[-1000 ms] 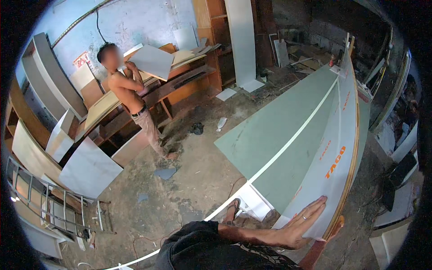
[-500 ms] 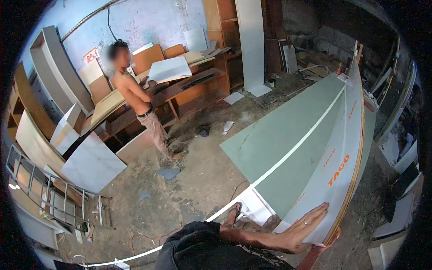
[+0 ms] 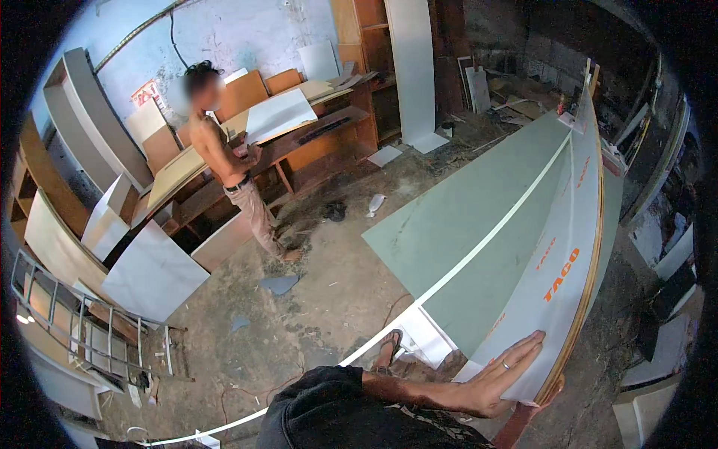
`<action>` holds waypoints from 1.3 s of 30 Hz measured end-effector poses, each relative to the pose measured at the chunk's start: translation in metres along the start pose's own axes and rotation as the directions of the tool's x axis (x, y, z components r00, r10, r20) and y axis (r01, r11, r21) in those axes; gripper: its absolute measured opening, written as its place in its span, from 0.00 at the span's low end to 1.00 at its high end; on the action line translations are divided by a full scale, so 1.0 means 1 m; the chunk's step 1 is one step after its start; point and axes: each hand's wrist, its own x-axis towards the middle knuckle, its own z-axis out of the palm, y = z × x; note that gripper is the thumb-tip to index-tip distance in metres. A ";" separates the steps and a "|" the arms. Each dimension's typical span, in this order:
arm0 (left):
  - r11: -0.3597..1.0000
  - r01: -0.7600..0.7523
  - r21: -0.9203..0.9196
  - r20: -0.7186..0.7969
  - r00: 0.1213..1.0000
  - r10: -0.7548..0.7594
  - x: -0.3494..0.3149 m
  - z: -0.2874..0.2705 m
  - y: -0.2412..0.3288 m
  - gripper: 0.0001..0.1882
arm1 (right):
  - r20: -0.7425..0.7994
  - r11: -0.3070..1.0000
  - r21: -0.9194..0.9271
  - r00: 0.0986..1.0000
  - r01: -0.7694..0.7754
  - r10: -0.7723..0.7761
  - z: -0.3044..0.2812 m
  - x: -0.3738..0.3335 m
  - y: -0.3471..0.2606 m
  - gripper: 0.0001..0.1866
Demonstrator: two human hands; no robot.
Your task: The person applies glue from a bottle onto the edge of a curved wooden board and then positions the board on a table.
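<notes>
A long pale grey panel [image 3: 562, 247] with orange lettering stands on edge at the right, running away from me. My left hand [image 3: 499, 380] lies flat against its near end, fingers stretched out and a ring on one. At the panel's lower near corner, my right hand [image 3: 551, 392] grips the edge, mostly hidden behind the board. Beside the panel lies a broad grey-green sheet [image 3: 441, 236]. A long narrow white strip [image 3: 479, 251] runs across that sheet and curves down to the lower left past my body.
A shirtless co-worker [image 3: 232, 157] stands at a bench stacked with boards, near a white board [image 3: 281, 116]. A metal rack [image 3: 90, 322] is at the left. Leaning panels [image 3: 153, 266] line the wall. A white box-like piece [image 3: 425, 338] sits by my foot. Scraps lie on the floor.
The co-worker's arms have shifted, and one hand now shows in front of the body. My view has moved slightly; both my hands keep their places on the panel.
</notes>
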 end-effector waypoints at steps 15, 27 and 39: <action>1.000 -0.021 0.002 -0.002 1.000 0.021 0.001 0.000 0.002 0.57 | 0.016 1.000 0.008 1.000 -0.005 0.005 0.004 0.003 0.004 0.34; 1.000 -0.007 -0.001 -0.041 0.999 0.007 -0.004 0.011 -0.011 0.53 | 0.005 1.000 0.004 1.000 0.025 -0.025 -0.007 0.011 -0.005 0.34; 0.993 0.102 0.063 0.042 0.994 -0.105 -0.004 -0.005 -0.003 0.51 | 0.120 0.995 0.055 0.989 0.084 -0.091 -0.012 0.043 -0.033 0.33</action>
